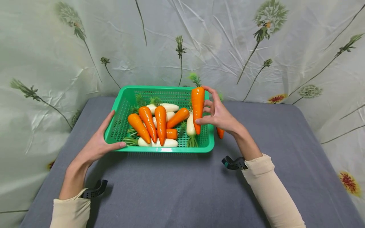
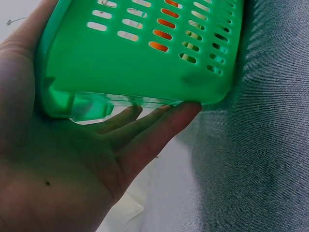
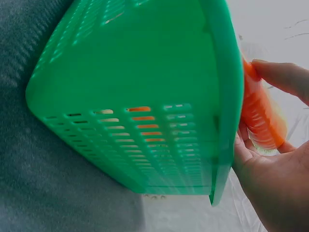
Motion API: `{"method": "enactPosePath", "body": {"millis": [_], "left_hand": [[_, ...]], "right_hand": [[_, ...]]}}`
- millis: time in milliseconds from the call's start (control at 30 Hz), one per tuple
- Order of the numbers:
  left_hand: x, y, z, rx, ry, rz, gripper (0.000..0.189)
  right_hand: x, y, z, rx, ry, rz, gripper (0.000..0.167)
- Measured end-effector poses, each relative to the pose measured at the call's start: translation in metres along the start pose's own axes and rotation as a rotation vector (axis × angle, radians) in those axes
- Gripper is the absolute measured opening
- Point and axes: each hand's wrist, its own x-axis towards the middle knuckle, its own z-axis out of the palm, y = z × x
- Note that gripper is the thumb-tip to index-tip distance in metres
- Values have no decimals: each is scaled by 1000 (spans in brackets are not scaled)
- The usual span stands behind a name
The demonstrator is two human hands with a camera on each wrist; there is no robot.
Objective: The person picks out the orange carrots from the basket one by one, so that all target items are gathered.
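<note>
My right hand [image 1: 218, 112] pinches an orange carrot [image 1: 198, 103] between thumb and fingers. The carrot hangs tip down, green tuft up, over the right end of a green plastic basket [image 1: 159, 150]. In the right wrist view the carrot [image 3: 260, 113] shows just past the basket rim. At the basket's left front corner rests my left hand [image 1: 98, 144], thumb at the front rim, straight fingers along the left side. The left wrist view shows these fingers [image 2: 159, 130] against the basket wall. Inside lie several carrots [image 1: 161, 122] and several white radishes [image 1: 171, 143] with green tops.
A further carrot [image 1: 220, 133] lies on the table just right of the basket, partly behind my right hand. The grey cloth-covered table [image 1: 176, 186] stretches out in front. Behind it hangs a pale curtain [image 1: 159, 57] with dandelion prints.
</note>
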Motion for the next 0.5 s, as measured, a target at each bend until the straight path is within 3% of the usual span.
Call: {"method": "enactPosePath", "body": {"millis": [500], "left_hand": [[-2, 0, 0, 14, 1, -3, 122]], "right_hand": [[-16, 3, -24, 5, 55, -21, 110]]}}
